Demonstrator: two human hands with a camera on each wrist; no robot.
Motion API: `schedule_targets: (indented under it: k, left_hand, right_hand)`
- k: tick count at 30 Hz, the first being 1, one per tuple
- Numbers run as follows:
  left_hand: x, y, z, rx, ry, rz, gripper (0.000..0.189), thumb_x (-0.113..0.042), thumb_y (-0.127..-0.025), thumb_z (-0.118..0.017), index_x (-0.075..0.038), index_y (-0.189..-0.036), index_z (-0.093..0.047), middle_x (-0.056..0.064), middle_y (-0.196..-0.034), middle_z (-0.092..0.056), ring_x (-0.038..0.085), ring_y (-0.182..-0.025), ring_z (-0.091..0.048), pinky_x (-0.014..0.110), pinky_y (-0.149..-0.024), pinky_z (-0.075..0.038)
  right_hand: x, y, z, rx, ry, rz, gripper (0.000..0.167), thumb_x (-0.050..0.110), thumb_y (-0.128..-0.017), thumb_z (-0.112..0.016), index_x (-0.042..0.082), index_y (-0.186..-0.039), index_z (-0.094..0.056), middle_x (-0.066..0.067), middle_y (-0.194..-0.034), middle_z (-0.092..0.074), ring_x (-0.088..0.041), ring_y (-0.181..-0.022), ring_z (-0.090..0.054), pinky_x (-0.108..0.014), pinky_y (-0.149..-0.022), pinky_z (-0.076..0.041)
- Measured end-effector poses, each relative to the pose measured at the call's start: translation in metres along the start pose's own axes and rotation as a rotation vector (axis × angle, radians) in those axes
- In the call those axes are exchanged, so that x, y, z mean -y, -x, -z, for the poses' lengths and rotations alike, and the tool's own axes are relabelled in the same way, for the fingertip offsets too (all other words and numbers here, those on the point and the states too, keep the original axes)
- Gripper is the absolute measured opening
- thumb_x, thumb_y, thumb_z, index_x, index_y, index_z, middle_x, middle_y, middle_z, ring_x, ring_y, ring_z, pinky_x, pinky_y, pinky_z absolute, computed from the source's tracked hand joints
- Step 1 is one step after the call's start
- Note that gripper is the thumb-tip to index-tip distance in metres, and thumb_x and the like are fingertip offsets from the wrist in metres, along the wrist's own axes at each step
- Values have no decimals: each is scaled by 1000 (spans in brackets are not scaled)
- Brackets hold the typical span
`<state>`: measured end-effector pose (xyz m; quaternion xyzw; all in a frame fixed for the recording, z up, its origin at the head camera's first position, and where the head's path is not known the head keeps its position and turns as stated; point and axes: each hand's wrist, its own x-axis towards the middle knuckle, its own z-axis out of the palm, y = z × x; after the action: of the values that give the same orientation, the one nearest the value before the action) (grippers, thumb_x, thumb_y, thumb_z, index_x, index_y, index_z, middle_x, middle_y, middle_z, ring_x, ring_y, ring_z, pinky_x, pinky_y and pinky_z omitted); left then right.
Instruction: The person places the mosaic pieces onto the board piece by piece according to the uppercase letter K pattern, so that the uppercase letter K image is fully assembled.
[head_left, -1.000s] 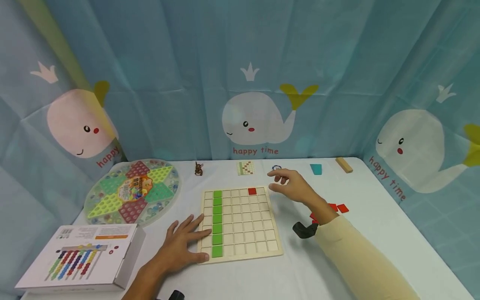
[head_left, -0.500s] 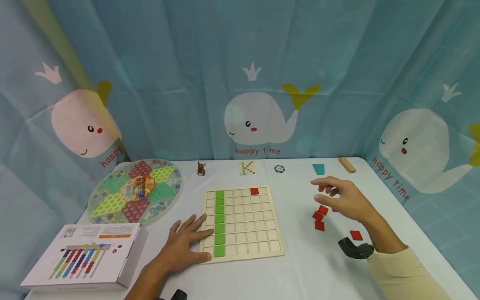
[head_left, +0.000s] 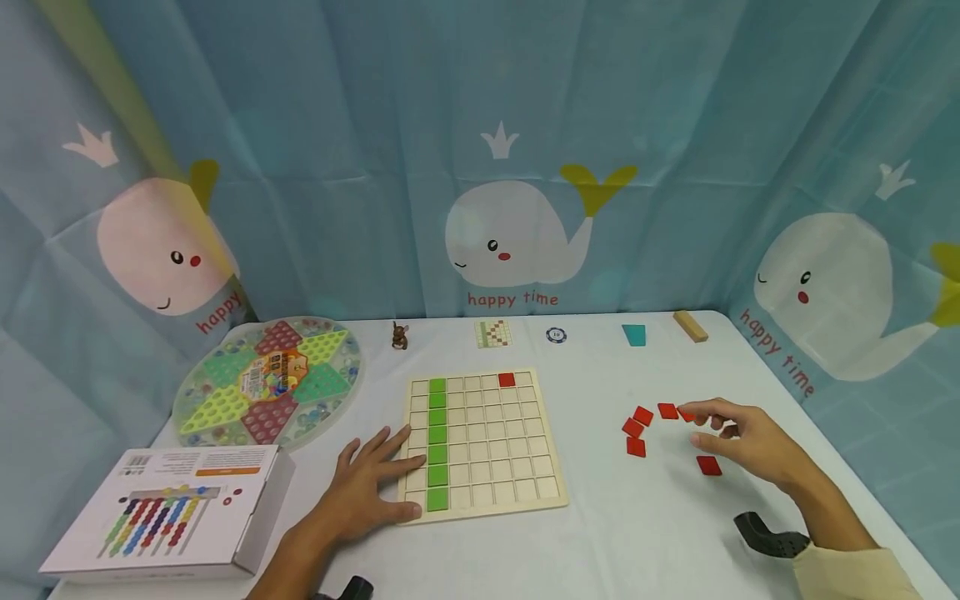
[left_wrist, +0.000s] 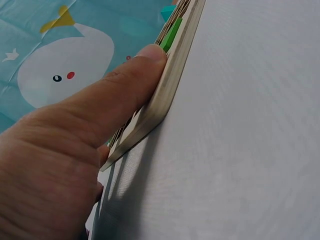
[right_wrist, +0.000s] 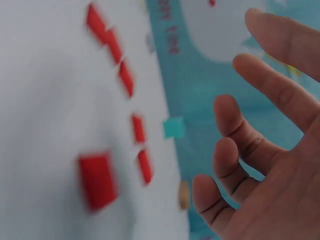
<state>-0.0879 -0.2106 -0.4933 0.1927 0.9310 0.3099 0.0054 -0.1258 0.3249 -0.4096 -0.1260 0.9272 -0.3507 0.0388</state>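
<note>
A wooden grid board (head_left: 487, 450) lies in front of me, with a column of green square tiles (head_left: 437, 433) and one red tile (head_left: 507, 380) in its top row. My left hand (head_left: 363, 487) rests spread on the board's left edge; in the left wrist view its thumb (left_wrist: 120, 82) lies on the rim near a corner. Over the loose red tiles (head_left: 636, 447) hovers my right hand (head_left: 742, 433), fingers relaxed and slightly bent, holding nothing. Its fingertips overlap one far tile in the head view. A nearer red tile (right_wrist: 97, 180) lies apart from the others.
On the left are a round Chinese checkers board (head_left: 270, 379) and a white box (head_left: 157, 508). Along the back stand a small brown figurine (head_left: 400, 336), a pattern card (head_left: 492, 333), a chip (head_left: 556, 335), a teal piece (head_left: 634, 335) and a wooden block (head_left: 690, 326).
My right hand has moved from beside the board's top right corner, rightward and nearer to me, to above the loose red tiles. The left hand stays on the board.
</note>
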Motion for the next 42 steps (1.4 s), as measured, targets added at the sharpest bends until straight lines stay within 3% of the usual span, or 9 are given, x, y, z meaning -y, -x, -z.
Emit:
schedule_targets:
  k: [8,13,21,28,32,37,42]
  left_hand:
    - [0,-1,0,4,0,3,70,-64,-70,-73,-23,-127,-67,5,-153,-34,38,-141,-20,62,-106,-2]
    - [0,0,0,-2,2,5,69,-63,-70,-74,-23,-126,-68,5,-152,-35,38,-140,-21,62,-106,-2]
    - [1,-1,-1,-3,-2,-1,70,-64,-70,-73,-23,-126,-67,4,-153,-35,38,-141,-21,62,-106,-2]
    - [1,-2,0,-2,-10,6,70,-63,-69,-75,-23,-126,-67,4,-152,-35,37,-141,-21,62,-106,-2]
    - [2,-2,0,1,-15,5,70,-64,-69,-74,-23,-126,-68,4,-153,-35,37,-141,-21,62,-106,-2]
    - [2,-1,0,-4,-11,4,70,-64,-69,-74,-23,-126,-68,4,-152,-35,37,-141,-21,61,-106,-2]
    - [1,-1,0,-7,-5,-2,70,-62,-69,-75,-23,-125,-68,4,-152,-36,38,-140,-22,62,-106,-2]
  right_hand:
    - [-39,13,-2,132,-51,-144,39,20,-88,-70,8,-124,-64,-8,-103,-56,-22,-87,-45,-30,-62,-43]
    - [-52,16,-2,140,-3,-102,37,18,-86,-72,7,-121,-66,-6,-101,-57,-20,-84,-42,-30,-62,-38]
    - [-61,18,-4,119,53,-49,34,13,-82,-75,10,-115,-70,-3,-104,-55,-19,-88,-41,-28,-67,-42]
    - [-66,18,-14,-3,144,47,29,2,-80,-76,12,-106,-70,2,-96,-54,-13,-82,-43,-25,-64,-41]
    - [-64,18,-17,-77,184,38,30,-1,-80,-74,9,-108,-69,3,-92,-57,-11,-78,-47,-23,-64,-44]
    - [-52,17,-16,-124,166,5,30,3,-83,-73,4,-113,-68,0,-91,-61,-13,-78,-50,-21,-65,-46]
    - [-36,14,-15,-181,124,80,28,3,-85,-72,0,-113,-68,0,-90,-62,-10,-78,-50,-17,-66,-45]
